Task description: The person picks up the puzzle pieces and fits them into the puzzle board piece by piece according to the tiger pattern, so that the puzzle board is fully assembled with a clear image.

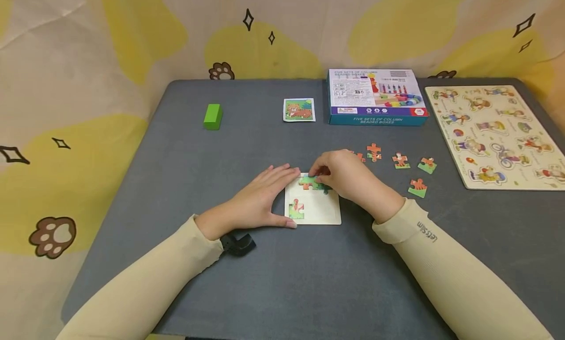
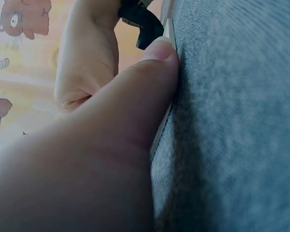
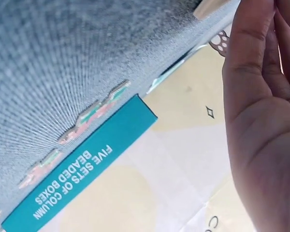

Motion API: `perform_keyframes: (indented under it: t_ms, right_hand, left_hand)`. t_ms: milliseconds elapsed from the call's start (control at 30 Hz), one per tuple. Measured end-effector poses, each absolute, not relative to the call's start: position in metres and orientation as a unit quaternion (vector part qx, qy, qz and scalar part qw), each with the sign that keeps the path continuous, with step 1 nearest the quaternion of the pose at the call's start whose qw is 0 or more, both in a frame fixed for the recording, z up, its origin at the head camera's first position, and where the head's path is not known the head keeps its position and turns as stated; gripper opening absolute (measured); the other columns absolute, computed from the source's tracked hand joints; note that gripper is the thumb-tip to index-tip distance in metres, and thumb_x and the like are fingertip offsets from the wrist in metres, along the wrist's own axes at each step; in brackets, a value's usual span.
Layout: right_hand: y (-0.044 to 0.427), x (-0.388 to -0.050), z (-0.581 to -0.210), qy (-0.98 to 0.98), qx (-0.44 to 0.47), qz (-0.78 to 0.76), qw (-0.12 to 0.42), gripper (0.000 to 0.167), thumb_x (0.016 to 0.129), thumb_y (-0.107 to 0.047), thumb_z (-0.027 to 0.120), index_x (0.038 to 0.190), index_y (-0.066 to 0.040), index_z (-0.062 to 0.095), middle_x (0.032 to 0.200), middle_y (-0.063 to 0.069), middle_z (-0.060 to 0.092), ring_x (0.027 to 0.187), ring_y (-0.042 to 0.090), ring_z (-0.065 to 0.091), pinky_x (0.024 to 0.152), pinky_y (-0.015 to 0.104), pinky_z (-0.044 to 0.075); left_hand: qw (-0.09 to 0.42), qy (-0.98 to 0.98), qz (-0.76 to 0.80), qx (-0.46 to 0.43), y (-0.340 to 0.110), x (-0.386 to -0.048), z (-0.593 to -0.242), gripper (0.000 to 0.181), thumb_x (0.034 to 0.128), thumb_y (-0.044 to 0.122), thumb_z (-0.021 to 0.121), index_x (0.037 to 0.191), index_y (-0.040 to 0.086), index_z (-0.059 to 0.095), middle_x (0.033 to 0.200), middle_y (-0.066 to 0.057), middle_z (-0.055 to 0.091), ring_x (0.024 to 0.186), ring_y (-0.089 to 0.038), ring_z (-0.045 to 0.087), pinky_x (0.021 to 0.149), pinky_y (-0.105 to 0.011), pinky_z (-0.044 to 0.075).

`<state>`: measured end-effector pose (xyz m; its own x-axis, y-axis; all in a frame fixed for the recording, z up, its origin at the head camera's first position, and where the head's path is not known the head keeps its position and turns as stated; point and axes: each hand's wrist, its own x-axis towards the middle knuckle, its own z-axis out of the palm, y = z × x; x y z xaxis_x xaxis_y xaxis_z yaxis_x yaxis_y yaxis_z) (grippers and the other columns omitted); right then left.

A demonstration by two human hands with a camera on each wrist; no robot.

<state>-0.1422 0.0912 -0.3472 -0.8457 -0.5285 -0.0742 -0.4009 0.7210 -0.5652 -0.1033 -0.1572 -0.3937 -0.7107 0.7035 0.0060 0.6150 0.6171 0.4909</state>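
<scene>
A square pale puzzle board [image 1: 319, 210] lies flat on the table. My left hand [image 1: 260, 197] steadies its left side, fingers extended and thumb [image 2: 159, 53] at the near corner. Over the board's upper right, my right hand [image 1: 346, 173] pinches a green jigsaw piece [image 1: 325, 187] between thumb and curled fingers; they partly cover it. Beside that piece, an orange-and-green jigsaw piece [image 1: 305, 183] lies along the top of the board. Another jigsaw piece [image 1: 296, 210] sits in the lower left corner. In the right wrist view the fingertips are cut off.
Several loose jigsaw pieces [image 1: 400, 159] lie right of the board. Behind are a small picture card [image 1: 299, 110], a beaded-column box [image 1: 377, 119] and a green block [image 1: 213, 117]. A wooden figure board [image 1: 481, 156] occupies the table's right side.
</scene>
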Motion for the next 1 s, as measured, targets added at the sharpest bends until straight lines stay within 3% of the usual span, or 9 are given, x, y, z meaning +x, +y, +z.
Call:
perform_keyframes:
  t_ms: [333,600,767,1000]
  right_hand:
    - [0.092,-0.137,-0.349,0.922,-0.284,-0.253,0.079,0.012,0.09,0.005,0.079,0.099,-0.003,0.081,0.095,0.007,0.073,0.084,0.022,0.066,0.077,0.038,0.059]
    - [0.101,-0.124,-0.335,0.933,-0.308,-0.176,0.053,0.015,0.092,-0.001,0.079,0.107,-0.004,0.082,0.105,0.009,0.075,0.094,0.026,0.071,0.083,0.043,0.061]
    - [0.108,-0.109,-0.333,0.938,-0.333,-0.087,0.051,0.021,0.091,0.0,0.079,0.112,-0.004,0.081,0.108,0.011,0.071,0.092,0.027,0.071,0.078,0.043,0.062]
    - [0.107,-0.097,-0.341,0.924,-0.383,0.014,-0.015,0.026,0.085,0.006,0.081,0.109,-0.004,0.081,0.103,0.011,0.068,0.084,0.027,0.066,0.07,0.038,0.06]
  left_hand:
    - [0.098,0.891,0.233,0.377,-0.158,-0.104,-0.393,0.1,0.0878,0.056,0.082,0.164,0.014,0.034,0.171,-0.003,0.026,0.16,-0.022,0.012,0.129,-0.042,0.002]
    - [0.095,0.892,0.224,0.38,-0.159,-0.104,-0.393,0.098,0.0879,0.058,0.081,0.163,0.014,0.037,0.172,-0.004,0.024,0.16,-0.021,0.011,0.129,-0.041,0.002]
    - [0.097,0.891,0.229,0.38,-0.158,-0.104,-0.394,0.098,0.0877,0.057,0.081,0.163,0.013,0.037,0.172,-0.003,0.025,0.16,-0.02,0.011,0.129,-0.04,0.002]
    - [0.093,0.89,0.231,0.381,-0.159,-0.104,-0.394,0.097,0.0875,0.057,0.082,0.163,0.014,0.038,0.171,-0.004,0.027,0.16,-0.021,0.012,0.129,-0.041,0.003]
